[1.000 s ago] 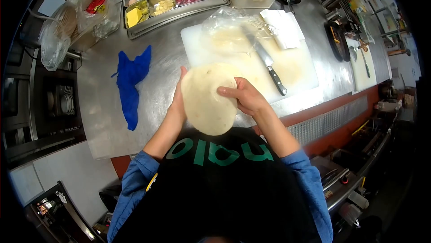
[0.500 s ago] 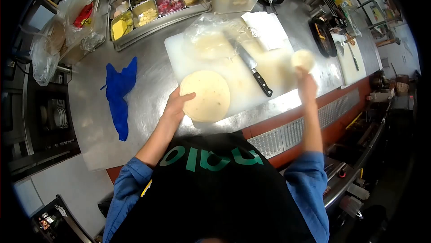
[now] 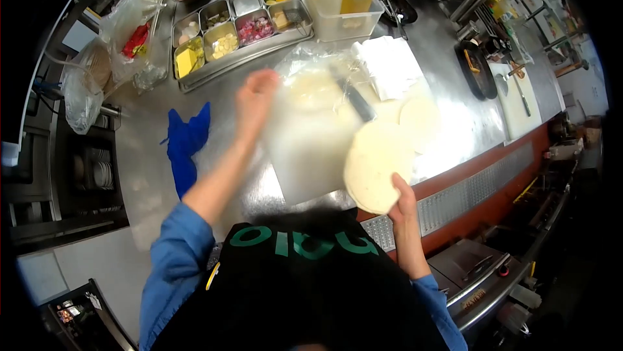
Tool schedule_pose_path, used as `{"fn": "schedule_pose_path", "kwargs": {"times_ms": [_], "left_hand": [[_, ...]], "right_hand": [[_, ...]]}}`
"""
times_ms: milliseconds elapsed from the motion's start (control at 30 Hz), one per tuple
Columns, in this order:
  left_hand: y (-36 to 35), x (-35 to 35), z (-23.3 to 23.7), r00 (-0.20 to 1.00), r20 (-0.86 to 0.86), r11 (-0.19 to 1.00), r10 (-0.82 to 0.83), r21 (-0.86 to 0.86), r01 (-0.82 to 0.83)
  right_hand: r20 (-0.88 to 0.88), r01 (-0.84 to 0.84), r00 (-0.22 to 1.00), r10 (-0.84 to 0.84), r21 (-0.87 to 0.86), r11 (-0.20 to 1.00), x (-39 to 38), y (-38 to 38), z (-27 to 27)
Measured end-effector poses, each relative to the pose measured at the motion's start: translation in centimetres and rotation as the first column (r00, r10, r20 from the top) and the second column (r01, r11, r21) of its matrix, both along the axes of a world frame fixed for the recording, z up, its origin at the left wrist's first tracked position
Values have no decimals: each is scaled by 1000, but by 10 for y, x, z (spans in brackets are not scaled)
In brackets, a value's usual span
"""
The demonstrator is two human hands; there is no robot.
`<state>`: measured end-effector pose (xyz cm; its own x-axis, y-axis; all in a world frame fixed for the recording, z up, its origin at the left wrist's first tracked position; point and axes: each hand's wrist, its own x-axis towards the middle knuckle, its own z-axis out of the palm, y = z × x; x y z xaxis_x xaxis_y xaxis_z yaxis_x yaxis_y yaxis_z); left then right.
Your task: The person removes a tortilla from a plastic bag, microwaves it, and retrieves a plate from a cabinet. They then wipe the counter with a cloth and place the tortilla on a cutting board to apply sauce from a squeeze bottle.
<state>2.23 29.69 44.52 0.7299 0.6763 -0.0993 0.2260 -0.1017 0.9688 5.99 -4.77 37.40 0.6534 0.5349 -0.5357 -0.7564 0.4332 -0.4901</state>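
Observation:
My right hand [image 3: 403,203] grips a stack of flour tortillas [image 3: 378,168] by its lower right edge, thumb on top, over the front right of the white cutting board [image 3: 298,169]. Behind the stack lies a knife [image 3: 357,99]; its handle is hidden. A pale tortilla [image 3: 418,117] rests flat at the board's right side, beside a folded white cloth [image 3: 389,65]. My left hand [image 3: 255,99] is raised near the board's far left corner, close to the clear plastic bag [image 3: 308,82]. Motion smears its fingers, and I see nothing plainly held in it.
A blue cloth [image 3: 186,146] lies on the steel counter [image 3: 139,176] at left. Behind the board stand a tray of ingredient pans [image 3: 241,30] and a plastic bin with bottles [image 3: 344,23]. Farther right are a black pan [image 3: 476,71] and another cutting board [image 3: 513,101].
The tortilla stack has passed from my left hand to my right and moved rightward. My left hand swung up, away from it. The single tortilla my right hand held now lies at right.

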Motion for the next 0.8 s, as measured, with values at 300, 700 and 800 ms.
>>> {"fn": "schedule_pose_path", "kwargs": {"times_ms": [300, 700, 800], "left_hand": [[79, 73, -108, 950, -268, 982, -158, -143, 123], [7, -11, 26, 954, 147, 353, 262, -934, 47], [-22, -21, 7, 931, 246, 192, 271, -961, 198]], "right_hand": [[86, 147, 984, -154, 81, 986, -18, -34, -9], [139, -105, 984, 114, -71, 992, -20, 24, 4], [463, -47, 835, 299, -480, 876, -31, 39, -30]]}}
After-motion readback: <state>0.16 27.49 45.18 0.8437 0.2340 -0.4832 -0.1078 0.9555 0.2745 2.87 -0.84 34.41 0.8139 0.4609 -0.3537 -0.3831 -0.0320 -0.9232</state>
